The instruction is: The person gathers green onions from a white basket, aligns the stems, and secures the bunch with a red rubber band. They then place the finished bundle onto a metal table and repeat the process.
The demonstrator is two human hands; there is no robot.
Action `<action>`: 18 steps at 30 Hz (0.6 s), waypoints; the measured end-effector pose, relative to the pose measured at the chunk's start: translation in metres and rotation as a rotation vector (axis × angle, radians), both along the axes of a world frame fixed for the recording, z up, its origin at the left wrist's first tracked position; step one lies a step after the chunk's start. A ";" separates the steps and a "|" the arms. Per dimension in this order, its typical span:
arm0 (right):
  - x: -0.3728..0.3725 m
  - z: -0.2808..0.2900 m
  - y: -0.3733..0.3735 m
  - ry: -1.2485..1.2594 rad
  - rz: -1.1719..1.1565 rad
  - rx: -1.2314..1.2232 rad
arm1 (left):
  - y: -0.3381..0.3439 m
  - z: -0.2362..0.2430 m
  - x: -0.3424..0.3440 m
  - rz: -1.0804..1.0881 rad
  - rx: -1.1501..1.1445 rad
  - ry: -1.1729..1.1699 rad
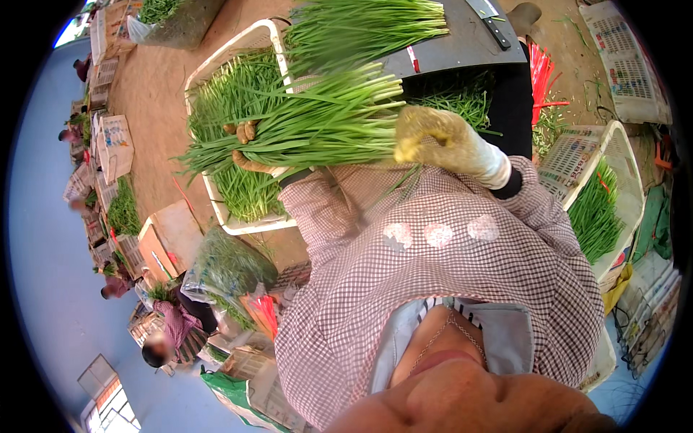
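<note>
A thick bunch of garlic chives [325,123] lies sideways before my chest, leaf tips to the left and pale cut ends to the right. My left hand [249,141], in a brown-stained glove, is closed round its leafy part; leaves hide much of the palm. At the cut ends, my right hand [440,141] in a yellowed glove has its fingers curled into a pinch, slightly blurred; what they hold is hidden. Beneath the bunch stands a white plastic crate [216,206] full of chives. Another pile of chives [368,32] rests on the dark table [462,47] beyond.
A knife [494,30] with a black handle and a small red-handled tool [413,59] lie on the table. Red ties [540,76] hang beside its right edge. At right stands another crate [610,151] with chives. Co-workers [177,328] sit among crates at far left.
</note>
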State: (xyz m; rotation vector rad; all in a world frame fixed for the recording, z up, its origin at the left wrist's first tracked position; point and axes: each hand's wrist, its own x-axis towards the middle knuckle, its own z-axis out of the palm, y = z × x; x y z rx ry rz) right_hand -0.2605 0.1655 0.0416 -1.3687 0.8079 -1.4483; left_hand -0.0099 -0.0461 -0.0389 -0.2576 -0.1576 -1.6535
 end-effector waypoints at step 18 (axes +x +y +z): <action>-0.007 -0.115 -0.028 -0.257 -0.025 0.188 | -0.008 -0.043 0.017 -0.117 -0.236 0.099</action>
